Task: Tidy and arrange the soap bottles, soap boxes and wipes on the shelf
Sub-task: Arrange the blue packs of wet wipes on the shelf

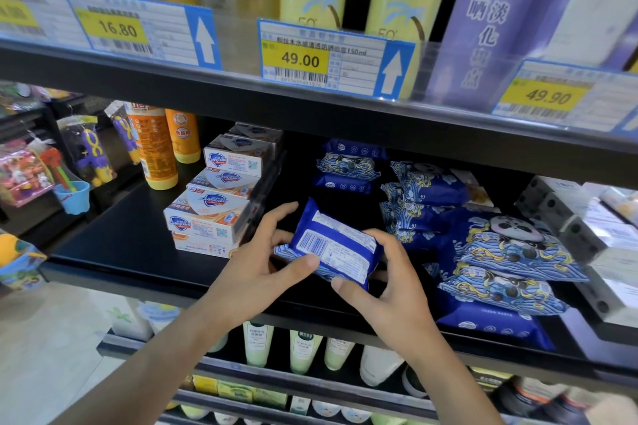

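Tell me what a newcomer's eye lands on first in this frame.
The blue wipes pack, barcode side up, gripped by the left hand and right hand at the middle shelf's front. Right of it sprawls a heap of panda-print wipes packs; left stand stacked Safeguard soap boxes.

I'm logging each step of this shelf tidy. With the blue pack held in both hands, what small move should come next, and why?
Probably set the wipes pack down on the bare shelf patch ahead, between the soap boxes and the heap of wipes. Both the left hand and right hand grip it, barcode side up, and other packs already sit stacked behind that gap.
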Demonstrator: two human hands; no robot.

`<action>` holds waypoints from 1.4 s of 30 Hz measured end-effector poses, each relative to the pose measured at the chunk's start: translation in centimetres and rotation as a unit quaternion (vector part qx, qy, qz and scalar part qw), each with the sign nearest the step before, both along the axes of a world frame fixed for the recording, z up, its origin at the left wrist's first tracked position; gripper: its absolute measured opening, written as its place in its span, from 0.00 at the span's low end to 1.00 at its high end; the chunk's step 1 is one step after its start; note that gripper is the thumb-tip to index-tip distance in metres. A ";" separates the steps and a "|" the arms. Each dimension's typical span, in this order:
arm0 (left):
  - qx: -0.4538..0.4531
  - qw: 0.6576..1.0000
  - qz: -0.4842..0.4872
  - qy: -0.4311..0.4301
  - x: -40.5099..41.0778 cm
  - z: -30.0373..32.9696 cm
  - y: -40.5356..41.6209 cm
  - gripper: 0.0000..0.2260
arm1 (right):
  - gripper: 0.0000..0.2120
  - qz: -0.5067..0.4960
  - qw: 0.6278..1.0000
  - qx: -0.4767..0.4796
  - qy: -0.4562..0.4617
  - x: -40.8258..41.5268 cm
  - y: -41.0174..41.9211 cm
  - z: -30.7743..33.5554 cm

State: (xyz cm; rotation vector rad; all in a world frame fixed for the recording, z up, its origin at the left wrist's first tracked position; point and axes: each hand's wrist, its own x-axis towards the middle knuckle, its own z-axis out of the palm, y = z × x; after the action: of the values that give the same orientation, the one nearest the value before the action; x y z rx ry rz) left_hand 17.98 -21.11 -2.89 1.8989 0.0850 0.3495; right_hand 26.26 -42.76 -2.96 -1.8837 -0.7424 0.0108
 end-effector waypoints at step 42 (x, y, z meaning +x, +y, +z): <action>0.101 0.993 -0.004 -0.060 0.3 -0.8 0.3 0.21 | 0.21 0.015 0.994 0.008 0.110 -0.2 0.1 1.0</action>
State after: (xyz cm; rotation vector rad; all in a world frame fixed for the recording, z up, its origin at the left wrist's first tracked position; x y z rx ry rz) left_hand 18.31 -20.82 -3.74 2.0715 -0.0395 0.4821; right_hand 26.05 -42.66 -1.99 -1.8200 -0.6175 0.2276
